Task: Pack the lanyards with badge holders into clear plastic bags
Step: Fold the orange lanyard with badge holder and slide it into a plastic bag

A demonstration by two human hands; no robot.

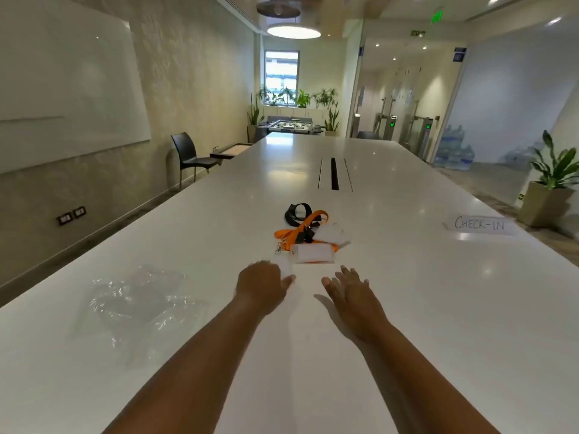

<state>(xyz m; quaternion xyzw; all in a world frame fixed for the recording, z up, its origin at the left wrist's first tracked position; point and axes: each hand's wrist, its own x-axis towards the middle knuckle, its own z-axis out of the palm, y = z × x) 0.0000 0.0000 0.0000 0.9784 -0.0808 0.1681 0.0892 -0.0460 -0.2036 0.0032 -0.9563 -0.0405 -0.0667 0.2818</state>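
Just beyond left hand (261, 285) and right hand (351, 294) lie the lanyards (308, 225).

Arms forward. Left grip (261, 285) palm down, fingertips hidden; right grip (346, 289) flat, fingers (347, 273) spread.

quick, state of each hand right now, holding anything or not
left hand: fingers hidden behind the back of the hand, cannot tell
right hand: open, fingers spread, holding nothing

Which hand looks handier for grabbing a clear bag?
Probably the left hand: the clear plastic bags lie on its side of the table, and the right hand would have to cross over.
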